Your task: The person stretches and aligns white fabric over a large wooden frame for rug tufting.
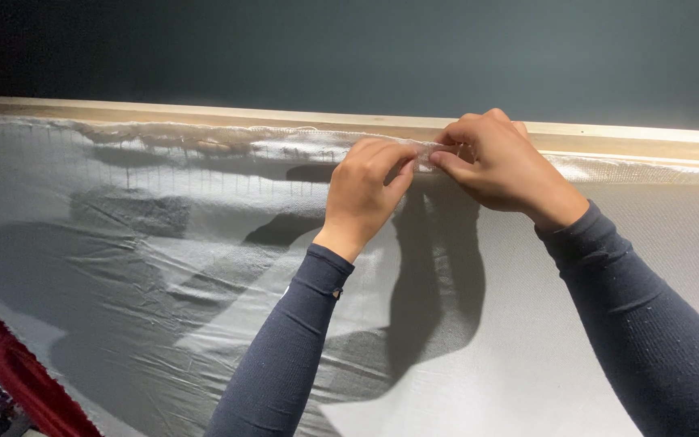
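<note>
A wide sheet of silvery-white woven cloth [163, 267] hangs flat from a pale wooden bar [204, 115] that runs across the frame. Its frayed upper edge [285, 147] lies bunched just below the bar. My left hand [366, 190] pinches that edge between thumb and fingers near the middle. My right hand [499, 166] grips the same edge right beside it, fingers curled over it against the bar. Both arms wear dark blue sleeves. The fingertips of both hands are partly hidden in the fold.
A dark grey-green wall [349, 48] rises above the bar. A deep red cloth strip [10, 364] runs diagonally at the lower left corner, with small coloured objects beyond it. Hand shadows fall on the cloth.
</note>
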